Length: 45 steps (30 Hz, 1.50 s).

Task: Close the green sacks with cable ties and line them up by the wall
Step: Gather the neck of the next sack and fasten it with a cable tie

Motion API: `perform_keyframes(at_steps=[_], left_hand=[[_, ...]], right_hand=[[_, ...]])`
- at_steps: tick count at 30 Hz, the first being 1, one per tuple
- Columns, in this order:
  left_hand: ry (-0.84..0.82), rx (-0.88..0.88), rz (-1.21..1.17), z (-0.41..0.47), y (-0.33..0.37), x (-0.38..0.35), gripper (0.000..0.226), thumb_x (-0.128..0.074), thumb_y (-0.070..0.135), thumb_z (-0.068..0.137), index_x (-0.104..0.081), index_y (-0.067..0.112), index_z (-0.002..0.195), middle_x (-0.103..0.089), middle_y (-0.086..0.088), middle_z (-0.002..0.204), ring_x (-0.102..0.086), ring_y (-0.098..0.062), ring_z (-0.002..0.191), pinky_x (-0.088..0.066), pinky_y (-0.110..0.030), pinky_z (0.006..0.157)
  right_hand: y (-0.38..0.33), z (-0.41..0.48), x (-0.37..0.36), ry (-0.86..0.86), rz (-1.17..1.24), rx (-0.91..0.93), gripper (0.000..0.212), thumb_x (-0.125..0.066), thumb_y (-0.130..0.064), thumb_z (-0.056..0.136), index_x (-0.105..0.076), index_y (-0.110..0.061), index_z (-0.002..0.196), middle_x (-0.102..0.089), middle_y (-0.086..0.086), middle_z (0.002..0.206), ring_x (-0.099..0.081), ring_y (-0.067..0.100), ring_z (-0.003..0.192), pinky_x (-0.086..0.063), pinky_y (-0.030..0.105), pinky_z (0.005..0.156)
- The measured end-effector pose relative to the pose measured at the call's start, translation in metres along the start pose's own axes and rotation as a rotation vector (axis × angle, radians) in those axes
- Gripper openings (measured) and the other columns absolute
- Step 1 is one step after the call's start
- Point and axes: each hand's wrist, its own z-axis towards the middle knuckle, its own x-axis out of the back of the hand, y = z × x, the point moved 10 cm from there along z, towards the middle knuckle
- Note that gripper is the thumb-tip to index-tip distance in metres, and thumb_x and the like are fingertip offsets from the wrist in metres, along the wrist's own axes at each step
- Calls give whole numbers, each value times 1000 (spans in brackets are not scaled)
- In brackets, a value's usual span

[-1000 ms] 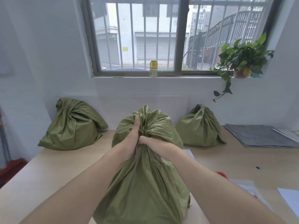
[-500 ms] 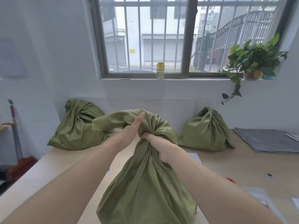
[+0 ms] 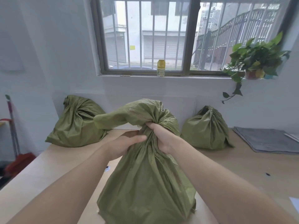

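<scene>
Since the earlier frame, left hand (image 3: 127, 143) is dropped from the sack top to the gathered neck, and the loose flap is flopped over to the left. Far left sack (image 3: 77, 122) is seen against the wall, neck bunched. Centre sack (image 3: 145, 183) is stood on the near table (image 3: 48, 167); its neck is clenched by left hand and by right hand (image 3: 163, 138), fingers fully wrapped round fabric. Far right sack (image 3: 207, 128) is set by the wall, beside grey mats (image 3: 265, 139).

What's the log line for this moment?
step: gathering neck | sack in hand: on table, no tie seen | left hand: gripping neck | right hand: gripping neck | by wall: left sack, right sack
</scene>
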Motion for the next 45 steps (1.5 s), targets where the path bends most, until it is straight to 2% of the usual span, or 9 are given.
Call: perform_keyframes(at_steps=[5,10,15,21,25,29,35,40,45], left_hand=[[118,-106,81,8,15,-14,53,-90,23,76,-68,20,124,-78,2,114,-73,-16,109,-54,-42,102],[222,-112,16,27,6,-23,56,-97,32,62,-73,24,112,-80,7,103,-75,-12,100,-56,-41,99],[295,-110,-136,41,-5,-24,48,-88,29,66,-72,21,111,-80,-1,101,-77,-20,96,-57,-47,96],[312,-114,-122,48,-18,-31,13,-70,10,85,-73,2,96,-78,-10,88,-76,-20,80,-57,-26,71],[279,-142,-35,55,-24,-30,40,-89,27,75,-72,18,110,-79,0,100,-75,-12,93,-58,-30,82],[355,-192,17,54,-26,-22,28,-88,14,75,-73,18,98,-79,1,94,-74,-8,90,-58,-24,79],[456,-156,31,54,-79,-25,22,-83,6,72,-70,-1,87,-74,-12,79,-65,-20,71,-52,-36,68],[471,-138,46,61,-104,-37,27,-90,27,71,-73,22,91,-78,4,87,-74,-10,86,-59,-30,82],[643,-142,444,68,-106,-48,36,-65,47,94,-55,35,62,-58,14,66,-63,-16,96,-22,-40,119]], right_hand=[[-17,6,0,63,-289,63,80,-77,-64,61,-68,-27,131,-72,2,130,-66,24,122,-47,45,113],[-53,-17,4,120,-687,217,58,-60,-60,94,-53,-39,148,-51,-9,154,-43,19,146,-29,43,124],[-58,-15,0,105,-798,220,52,-59,-56,93,-59,-37,142,-57,-10,148,-48,18,140,-34,44,121],[-55,-9,7,181,-656,200,11,-69,-41,89,-68,-32,96,-71,-10,107,-65,19,109,-52,42,102],[-49,0,13,177,-555,202,11,-74,-35,87,-72,-29,96,-73,-14,101,-64,11,101,-49,32,91],[-46,4,1,144,-433,237,34,-68,-37,88,-59,-25,57,-65,-12,66,-58,17,84,-45,36,93],[-31,12,-7,127,-225,257,22,-59,-29,89,-55,-25,67,-52,-9,54,-43,14,61,-37,35,82],[-14,14,7,133,-213,220,30,-52,-17,95,-49,-22,66,-47,-9,48,-42,10,46,-35,27,63],[-1,13,39,171,-161,210,36,-50,-15,93,-52,-23,58,-50,-6,51,-42,12,49,-36,30,66]])
